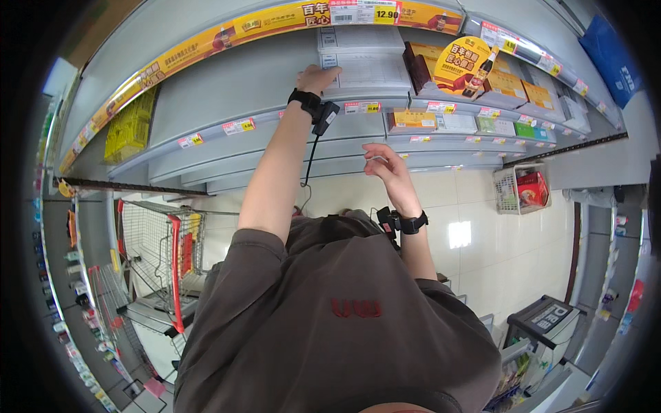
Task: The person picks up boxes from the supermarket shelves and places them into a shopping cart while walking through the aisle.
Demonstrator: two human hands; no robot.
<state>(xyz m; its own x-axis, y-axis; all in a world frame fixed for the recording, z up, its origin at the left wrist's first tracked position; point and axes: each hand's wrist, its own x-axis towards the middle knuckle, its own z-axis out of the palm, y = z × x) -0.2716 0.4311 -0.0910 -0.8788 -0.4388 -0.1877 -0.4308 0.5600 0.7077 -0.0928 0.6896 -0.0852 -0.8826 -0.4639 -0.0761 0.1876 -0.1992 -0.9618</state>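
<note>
Reaching up to the shelf, my left hand (318,79) grips the left edge of a flat white box (372,71). Its thumb side lies over the box, and the other fingers are partly hidden. Another white box (365,40) sits behind, partly under the upper shelf's edge. Lower and to the right, my right hand (387,168) hangs in the air before the shelves, fingers loosely curled and apart, with nothing in it. Each wrist wears a black strap with a small device.
Yellow and dark red boxes (427,65) stand right of the white ones, behind a round yellow sign (464,65). A yellow-green pack (131,127) is at the shelf's left end. A wire shopping cart (155,248) stands left; a white basket (508,191) sits on the floor right.
</note>
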